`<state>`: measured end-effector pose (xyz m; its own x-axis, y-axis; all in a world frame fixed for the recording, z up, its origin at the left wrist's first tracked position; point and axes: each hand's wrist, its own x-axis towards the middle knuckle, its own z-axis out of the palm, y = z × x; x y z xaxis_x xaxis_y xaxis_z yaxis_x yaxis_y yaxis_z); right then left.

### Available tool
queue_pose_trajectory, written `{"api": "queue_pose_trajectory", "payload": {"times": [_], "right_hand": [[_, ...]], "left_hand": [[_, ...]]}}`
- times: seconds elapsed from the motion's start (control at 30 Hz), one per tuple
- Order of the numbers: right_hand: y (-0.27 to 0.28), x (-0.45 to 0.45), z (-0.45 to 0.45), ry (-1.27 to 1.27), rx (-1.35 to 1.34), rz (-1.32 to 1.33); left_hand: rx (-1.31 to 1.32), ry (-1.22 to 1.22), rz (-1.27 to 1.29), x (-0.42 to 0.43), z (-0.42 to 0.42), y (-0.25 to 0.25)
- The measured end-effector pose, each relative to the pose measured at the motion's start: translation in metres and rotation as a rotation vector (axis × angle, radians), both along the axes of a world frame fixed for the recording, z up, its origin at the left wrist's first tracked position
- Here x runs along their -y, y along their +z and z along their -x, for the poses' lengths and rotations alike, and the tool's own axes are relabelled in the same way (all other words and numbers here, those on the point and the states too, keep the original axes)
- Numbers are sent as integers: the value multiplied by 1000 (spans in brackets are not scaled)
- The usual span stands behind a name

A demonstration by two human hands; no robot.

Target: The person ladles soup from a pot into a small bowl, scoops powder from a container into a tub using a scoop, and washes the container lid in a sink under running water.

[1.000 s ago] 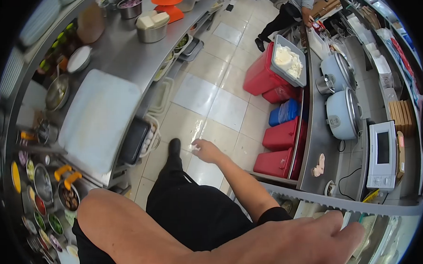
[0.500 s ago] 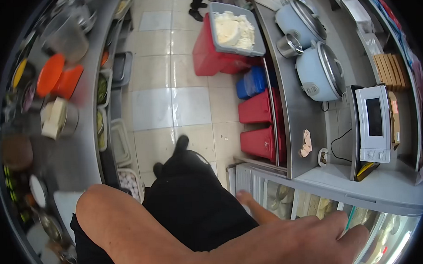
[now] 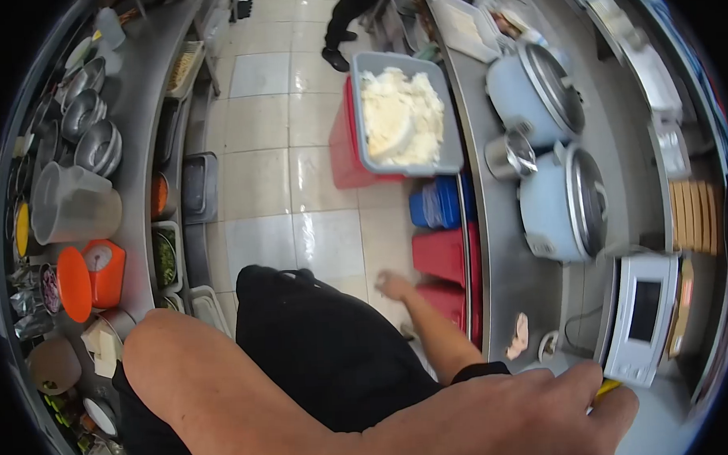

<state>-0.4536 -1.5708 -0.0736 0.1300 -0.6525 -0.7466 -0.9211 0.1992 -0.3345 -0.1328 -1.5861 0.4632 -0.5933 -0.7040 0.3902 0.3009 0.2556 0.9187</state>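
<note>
My left forearm crosses the bottom of the view, very close to the camera, from the elbow at left to my left hand (image 3: 539, 410) at lower right. The back of that hand faces me and its fingers are bent; whatever they hold, if anything, is hidden. My right hand (image 3: 394, 285) hangs over the tiled floor, small and farther off, with its fingers loosely apart and nothing seen in them. Nearest to it are the red bins (image 3: 439, 253) under the right counter. A grey tub (image 3: 451, 144) of pale, crumbly food (image 3: 404, 118) stands ahead on a red bin.
Rice cookers (image 3: 528, 93), a metal pot (image 3: 506, 156) and a microwave (image 3: 641, 318) line the right side. The left counter (image 3: 141, 155) carries metal bowls (image 3: 83, 113), a clear jug (image 3: 75, 207) and an orange scale (image 3: 105, 273). Another person's legs (image 3: 343, 28) stand ahead in the aisle.
My view has moved forward along the aisle, so the tub, cookers and microwave appear lower. My right hand has swung forward and up in view. My left arm keeps nearly the same pose.
</note>
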Motion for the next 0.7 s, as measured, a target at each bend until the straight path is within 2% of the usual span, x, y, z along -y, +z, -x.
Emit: {"api": "queue_pose_trajectory", "payload": {"times": [0.03, 0.17, 0.23, 0.27, 0.33, 0.37, 0.43, 0.5, 0.57, 0.6, 0.67, 0.7], "right_hand": [[-2, 61, -10, 154, 4, 199], [79, 264, -102, -80, 268, 306], [67, 336, -129, -42, 317, 354], [64, 361, -145, -59, 366, 337], [69, 388, -172, -32, 312, 346], [56, 398, -175, 43, 273, 337], [43, 419, -185, 115, 259, 369], [54, 429, -189, -383, 981, 98], [80, 444, -191, -288, 951, 94], [91, 453, -192, 35, 554, 250], [73, 478, -176, -151, 426, 178], [72, 513, -180, -143, 440, 200]], "left_hand": [[38, 22, 17, 20, -6, 2], [173, 204, 157, 106, -44, 2], [157, 212, 157, 155, -65, -2], [109, 174, 119, 180, -75, -6], [37, 54, 226, 258, -84, -27], [-9, 117, 130, 293, -92, -25], [197, 54, -17, 366, -111, -29], [245, 283, 198, 427, -109, -58], [307, 164, 31, 487, -113, -81], [340, 157, 4, 518, -113, -97], [418, 178, -25, 578, -119, -131], [461, 207, -29, 608, -124, -148]]}}
